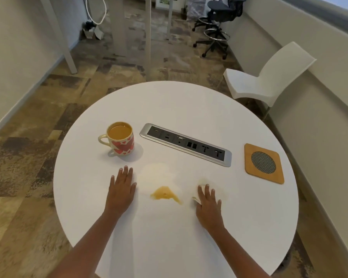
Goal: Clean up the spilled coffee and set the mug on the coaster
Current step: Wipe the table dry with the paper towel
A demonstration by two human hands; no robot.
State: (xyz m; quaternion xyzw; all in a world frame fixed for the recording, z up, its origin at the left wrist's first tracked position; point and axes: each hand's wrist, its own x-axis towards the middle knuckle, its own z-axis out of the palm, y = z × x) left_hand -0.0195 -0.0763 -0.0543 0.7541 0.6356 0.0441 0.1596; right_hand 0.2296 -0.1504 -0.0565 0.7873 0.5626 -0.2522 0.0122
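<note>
A cream mug (121, 141) with red hearts, full of coffee, stands upright at the left of the round white table (189, 101). A brown coffee puddle (166, 194) lies near the front, with a pale wet smear (159, 174) behind it. My left hand (122, 187) rests flat on the table just left of the spill. My right hand (208, 199) presses a stained white tissue (221, 192) onto the table right of the puddle, fingers straight. A square wooden coaster (263, 163) with a grey mesh centre lies at the right, with nothing on it.
A silver power and port strip (185, 147) is set into the table's middle, between mug and coaster. A white plastic chair (269, 77) stands beyond the table at the right. An office stool (217, 23) and desk legs stand further back.
</note>
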